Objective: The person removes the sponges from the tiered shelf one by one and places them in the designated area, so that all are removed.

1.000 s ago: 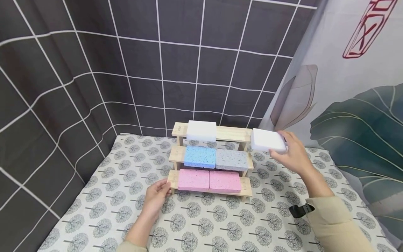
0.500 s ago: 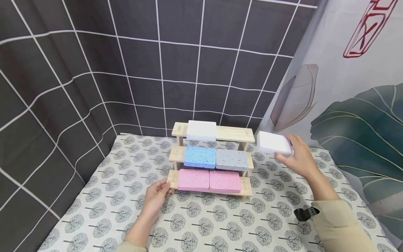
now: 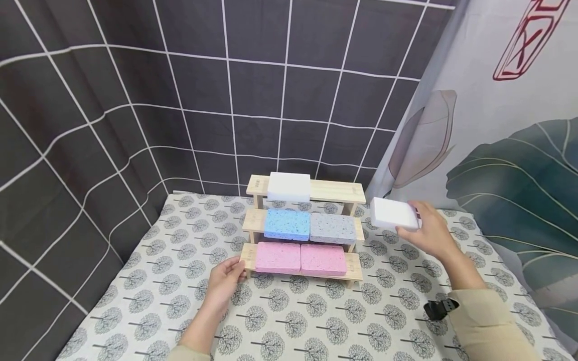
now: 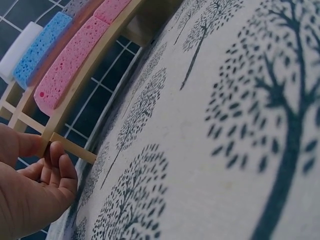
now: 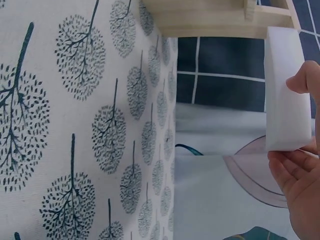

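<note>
A three-step wooden rack (image 3: 336, 191) stands on the table. My left hand (image 3: 224, 282) pinches the left end of its lowest step, thumb above and fingers curled below in the left wrist view. To the right of the rack, my right hand (image 3: 428, 229) holds a white sponge block (image 3: 394, 213) by its right end, raised off the table. Another white sponge block (image 3: 289, 186) lies on the left of the top step. The middle step bears a blue sponge (image 3: 287, 223) and a grey sponge (image 3: 333, 228). Two pink sponges (image 3: 278, 257) sit side by side on the lowest step.
A cloth with a tree print (image 3: 289, 321) covers the table. Behind it hangs a dark curtain with white grid lines (image 3: 253, 90). On the right is a pale curtain with leaves and a red mark (image 3: 469, 100). A black strap (image 3: 440, 309) hangs at the right sleeve.
My right hand, holding the white sponge block, has moved right and slightly toward me, away from the top step's right end. The left hand and the rack have stayed put.
</note>
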